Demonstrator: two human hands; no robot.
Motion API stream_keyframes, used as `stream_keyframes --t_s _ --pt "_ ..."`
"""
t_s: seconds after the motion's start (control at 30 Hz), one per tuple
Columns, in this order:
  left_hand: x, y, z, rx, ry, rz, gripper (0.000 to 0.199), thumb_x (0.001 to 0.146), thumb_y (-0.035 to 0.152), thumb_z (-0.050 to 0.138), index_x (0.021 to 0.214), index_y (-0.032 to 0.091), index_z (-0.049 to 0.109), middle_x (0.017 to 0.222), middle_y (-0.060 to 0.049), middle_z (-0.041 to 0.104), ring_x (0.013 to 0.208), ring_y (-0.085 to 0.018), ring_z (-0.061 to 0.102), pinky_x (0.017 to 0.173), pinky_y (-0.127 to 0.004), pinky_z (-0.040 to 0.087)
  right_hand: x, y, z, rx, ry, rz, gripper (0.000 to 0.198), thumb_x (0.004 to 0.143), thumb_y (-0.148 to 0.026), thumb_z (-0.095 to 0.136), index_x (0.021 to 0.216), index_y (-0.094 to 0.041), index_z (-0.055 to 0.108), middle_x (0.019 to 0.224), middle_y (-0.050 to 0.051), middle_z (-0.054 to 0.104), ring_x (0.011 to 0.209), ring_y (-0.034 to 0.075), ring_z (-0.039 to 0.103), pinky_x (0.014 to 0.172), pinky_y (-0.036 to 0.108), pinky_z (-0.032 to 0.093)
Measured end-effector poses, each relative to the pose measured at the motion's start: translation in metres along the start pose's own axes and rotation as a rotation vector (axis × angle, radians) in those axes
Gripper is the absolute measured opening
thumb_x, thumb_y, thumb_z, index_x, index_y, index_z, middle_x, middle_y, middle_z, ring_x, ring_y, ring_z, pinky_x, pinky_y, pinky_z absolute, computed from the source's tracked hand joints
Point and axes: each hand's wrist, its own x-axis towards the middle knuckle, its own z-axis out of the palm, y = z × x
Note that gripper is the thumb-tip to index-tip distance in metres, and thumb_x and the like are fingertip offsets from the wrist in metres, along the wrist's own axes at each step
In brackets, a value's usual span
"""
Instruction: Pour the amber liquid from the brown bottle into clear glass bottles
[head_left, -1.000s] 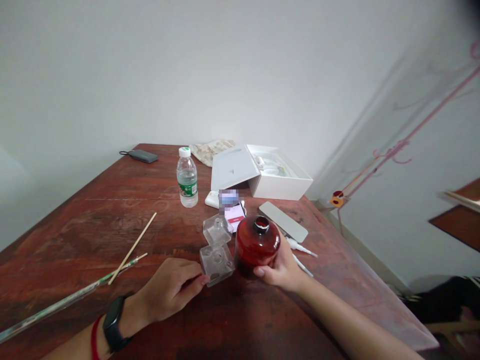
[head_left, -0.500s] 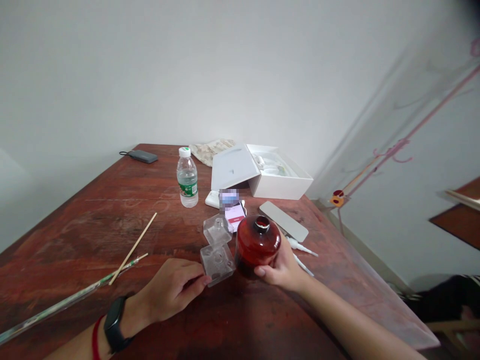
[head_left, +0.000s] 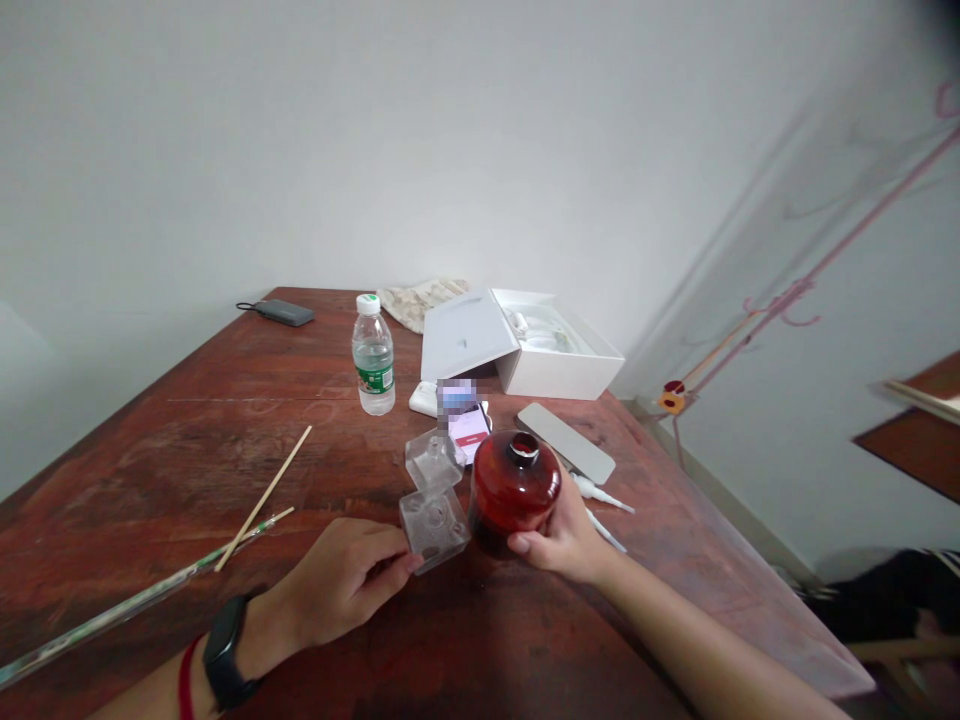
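Gripping the red jar [head_left: 514,490] with my right hand [head_left: 568,535], left hand [head_left: 343,580] fingers pinching the clear case [head_left: 433,520]; neither lifted off the bench [head_left: 225,440] yet.

Soft even light, faint shadows, edges warped, top-right corner dark.

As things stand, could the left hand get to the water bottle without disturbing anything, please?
Probably yes: the left hand rests by the clear plastic case, and bare table lies between it and the water bottle.
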Motion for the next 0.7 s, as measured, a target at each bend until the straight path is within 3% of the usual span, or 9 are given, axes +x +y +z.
stream_keyframes --t_s 0.27,0.33,0.43,0.53,0.7 --pt "0.0007 -0.0003 -0.0027 -0.019 0.093 0.002 0.028 0.109 0.025 0.056 0.082 0.021 0.063 0.069 0.0 0.066 0.061 -0.017 0.063 0.061 -0.027 0.043 0.002 -0.0036 -0.0009 0.026 -0.019 -0.047 0.086 0.08 -0.072 0.086 0.142 -0.021 0.056 0.13 0.018 0.076 0.117 0.037 0.077 0.104 0.051 0.063" --pt "0.0007 0.0006 -0.0047 -0.038 0.174 -0.015 0.025 0.108 0.029 0.059 0.085 0.021 0.063 0.08 -0.002 0.067 0.068 -0.017 0.065 0.063 -0.026 0.048 0.0018 -0.0033 -0.0008 0.025 -0.017 -0.053 0.085 0.081 -0.071 0.085 0.143 -0.021 0.055 0.13 0.018 0.076 0.117 0.036 0.077 0.103 0.05 0.064" --pt "0.0021 0.0008 -0.0069 -0.071 0.329 -0.028 0.01 0.102 0.031 0.069 0.105 0.022 0.067 0.117 -0.01 0.07 0.1 -0.024 0.071 0.08 -0.029 0.058 0.0008 -0.0013 -0.0003 0.028 0.0 -0.071 0.083 0.082 -0.07 0.085 0.142 -0.021 0.055 0.128 0.017 0.077 0.114 0.035 0.078 0.102 0.049 0.064" --pt "0.004 -0.0019 -0.0062 -0.094 0.344 -0.036 0.037 0.097 0.034 0.078 0.13 0.026 0.062 0.134 -0.011 0.067 0.121 -0.029 0.069 0.097 -0.037 0.06 0.0002 0.0003 0.0 0.02 0.001 -0.054 0.086 0.08 -0.072 0.085 0.142 -0.02 0.056 0.128 0.018 0.077 0.114 0.036 0.077 0.102 0.05 0.063" --pt "0.0028 -0.0083 -0.0023 -0.113 0.251 -0.078 0.055 0.095 0.045 0.081 0.141 0.029 0.056 0.134 -0.009 0.071 0.117 -0.03 0.073 0.102 -0.043 0.061 0.001 -0.0005 -0.0008 0.034 -0.033 -0.045 0.087 0.081 -0.071 0.085 0.144 -0.021 0.053 0.132 0.018 0.075 0.118 0.038 0.076 0.105 0.051 0.062"
